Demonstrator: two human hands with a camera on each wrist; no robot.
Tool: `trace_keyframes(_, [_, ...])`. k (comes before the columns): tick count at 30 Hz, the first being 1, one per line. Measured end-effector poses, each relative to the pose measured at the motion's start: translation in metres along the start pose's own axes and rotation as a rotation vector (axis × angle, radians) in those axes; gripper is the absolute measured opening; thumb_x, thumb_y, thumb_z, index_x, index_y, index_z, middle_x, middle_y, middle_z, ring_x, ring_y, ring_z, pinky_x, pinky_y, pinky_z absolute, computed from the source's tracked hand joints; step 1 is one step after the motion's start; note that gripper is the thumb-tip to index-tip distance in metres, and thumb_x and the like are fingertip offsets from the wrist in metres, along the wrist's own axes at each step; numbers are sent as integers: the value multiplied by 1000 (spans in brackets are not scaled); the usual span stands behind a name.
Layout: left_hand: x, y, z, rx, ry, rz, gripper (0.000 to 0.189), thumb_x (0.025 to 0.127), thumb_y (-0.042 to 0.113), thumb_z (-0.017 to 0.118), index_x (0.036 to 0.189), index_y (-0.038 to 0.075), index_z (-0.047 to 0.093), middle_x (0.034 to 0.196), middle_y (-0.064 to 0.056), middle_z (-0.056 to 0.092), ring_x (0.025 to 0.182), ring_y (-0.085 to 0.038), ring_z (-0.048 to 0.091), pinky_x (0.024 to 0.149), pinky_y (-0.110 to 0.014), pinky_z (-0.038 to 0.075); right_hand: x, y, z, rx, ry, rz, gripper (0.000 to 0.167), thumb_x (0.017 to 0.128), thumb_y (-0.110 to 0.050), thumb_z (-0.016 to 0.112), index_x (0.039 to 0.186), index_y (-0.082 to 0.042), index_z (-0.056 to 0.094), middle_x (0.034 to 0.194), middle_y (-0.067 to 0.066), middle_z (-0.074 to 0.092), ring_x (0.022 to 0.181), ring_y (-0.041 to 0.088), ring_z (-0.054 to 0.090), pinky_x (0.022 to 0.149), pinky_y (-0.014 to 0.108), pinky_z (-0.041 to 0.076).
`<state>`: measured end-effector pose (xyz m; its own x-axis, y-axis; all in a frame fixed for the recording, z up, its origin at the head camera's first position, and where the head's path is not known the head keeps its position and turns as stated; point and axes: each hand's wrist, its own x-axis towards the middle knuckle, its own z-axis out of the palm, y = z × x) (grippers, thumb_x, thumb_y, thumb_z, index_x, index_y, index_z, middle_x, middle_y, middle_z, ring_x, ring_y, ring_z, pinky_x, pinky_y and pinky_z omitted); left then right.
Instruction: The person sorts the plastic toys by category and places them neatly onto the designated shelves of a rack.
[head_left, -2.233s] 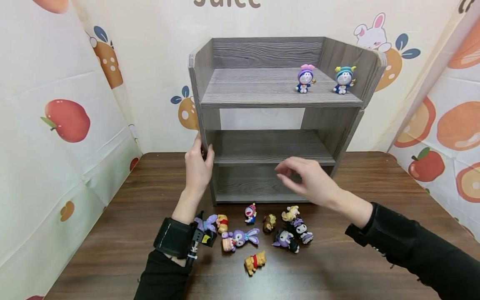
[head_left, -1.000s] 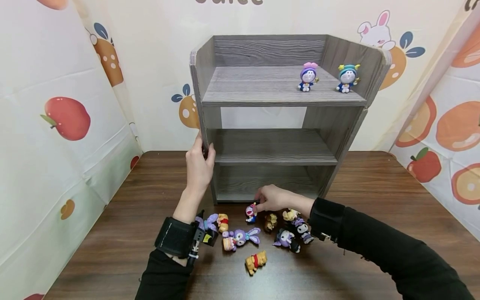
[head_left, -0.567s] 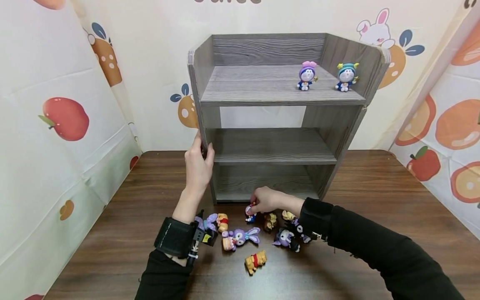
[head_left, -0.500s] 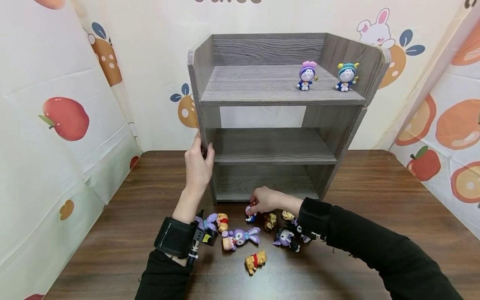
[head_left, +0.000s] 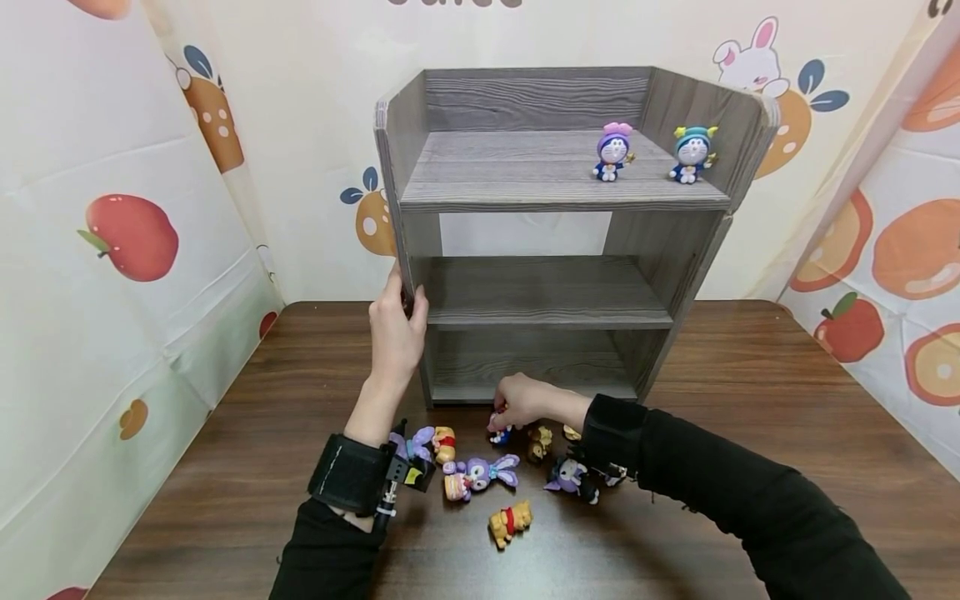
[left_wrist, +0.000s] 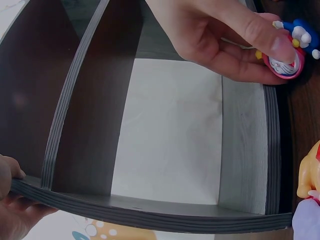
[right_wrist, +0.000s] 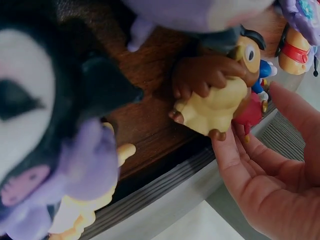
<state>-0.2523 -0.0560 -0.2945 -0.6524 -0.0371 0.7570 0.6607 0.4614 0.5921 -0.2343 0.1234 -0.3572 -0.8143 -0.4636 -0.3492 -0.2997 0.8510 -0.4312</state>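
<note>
My left hand (head_left: 397,333) grips the left side panel of the grey wooden shelf (head_left: 502,167), thumb on the front edge. In front of the bottom board, my right hand (head_left: 528,400) pinches a small cat figurine (left_wrist: 300,37) with a red-pink hood and blue body. The left wrist view shows its thumb over the figurine's face and fingers behind the head. The figurine is at tabletop level, its upper part hidden by the hand in the head view. Just right of it sits a brown owl figurine (right_wrist: 215,95), close beside the fingertips.
Two hooded cat figurines, one purple (head_left: 612,154) and one teal (head_left: 690,156), stand on the top shelf. Before the shelf lie a purple rabbit (head_left: 483,472), a yellow bear (head_left: 510,523), another bear (head_left: 444,446) and a black-and-purple figurine (head_left: 573,479). Printed cloth walls (head_left: 315,150) surround the table.
My right hand has come down and left from in front of the middle shelf to the red-hooded cat figurine and closed its fingers on it. The left hand keeps its place on the panel.
</note>
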Motion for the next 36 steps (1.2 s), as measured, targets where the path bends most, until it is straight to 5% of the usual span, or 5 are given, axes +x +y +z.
trace_keyframes(4, [0,0,0,2,1,0,41,87,-3,47,127,-7,40,111,-25,55,92,-31,58,68,-41,49,0,-1,1,12,15,27,31,77,-18,69,100,1,62,65,2,60,59,16,61,59,24,46])
trace_keyframes(13, [0,0,0,13,5,8,41,86,-3,48,126,-8,41,108,-26,56,90,-31,59,67,-40,49,-3,0,5,-14,89,-15,19,75,-19,71,85,-4,65,59,0,60,55,10,55,62,25,44])
trace_keyframes(22, [0,0,0,17,-1,0,41,87,-2,47,127,-8,40,109,-25,55,91,-30,58,68,-40,49,-18,7,7,-47,228,-167,15,75,-15,70,86,-6,63,73,-2,55,61,9,44,55,24,37])
trace_keyframes(36, [0,0,-1,20,4,4,42,86,-3,48,127,-8,40,109,-25,56,88,-30,59,67,-40,49,-57,2,-18,-4,547,-385,15,77,-8,67,90,-5,59,82,2,58,71,11,56,60,23,47])
